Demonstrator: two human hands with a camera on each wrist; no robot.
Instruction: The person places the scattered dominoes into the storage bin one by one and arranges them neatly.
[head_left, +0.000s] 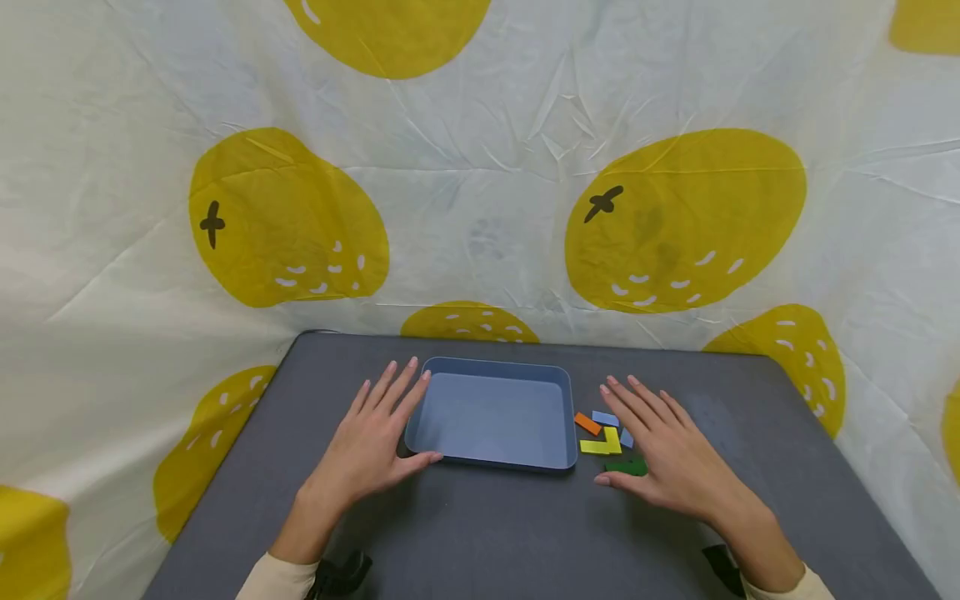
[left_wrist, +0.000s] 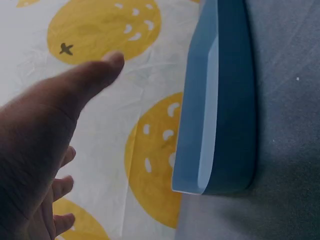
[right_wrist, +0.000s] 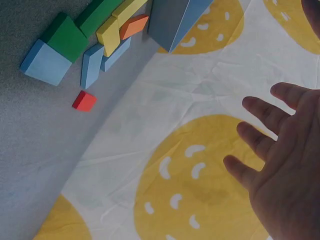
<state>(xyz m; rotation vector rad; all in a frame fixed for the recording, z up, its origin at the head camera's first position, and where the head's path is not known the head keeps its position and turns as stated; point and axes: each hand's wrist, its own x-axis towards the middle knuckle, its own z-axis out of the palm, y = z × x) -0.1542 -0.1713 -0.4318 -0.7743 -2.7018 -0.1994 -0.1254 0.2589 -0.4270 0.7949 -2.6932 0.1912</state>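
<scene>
A shallow blue-grey tray (head_left: 491, 465) lies on the dark table, its bare inside facing up. My left hand (head_left: 371, 450) hovers at the tray's left end, fingers spread and holding nothing. Over the right side of the table my right hand (head_left: 671, 454) is spread too, with nothing in its grip. It partly covers a group of small blocks in the head view: yellow blocks (head_left: 595, 447), an orange block (head_left: 587, 423), a blue block (head_left: 604, 418) and a green block (head_left: 626, 467). The right wrist view also shows a small red block (right_wrist: 84, 101) and a pale blue block (right_wrist: 46, 62).
A grey cloth covers the table (head_left: 495, 542). Behind it and along both sides hangs a white curtain (head_left: 480, 225) printed with large yellow fruit. The blocks lie close beside the tray's right end.
</scene>
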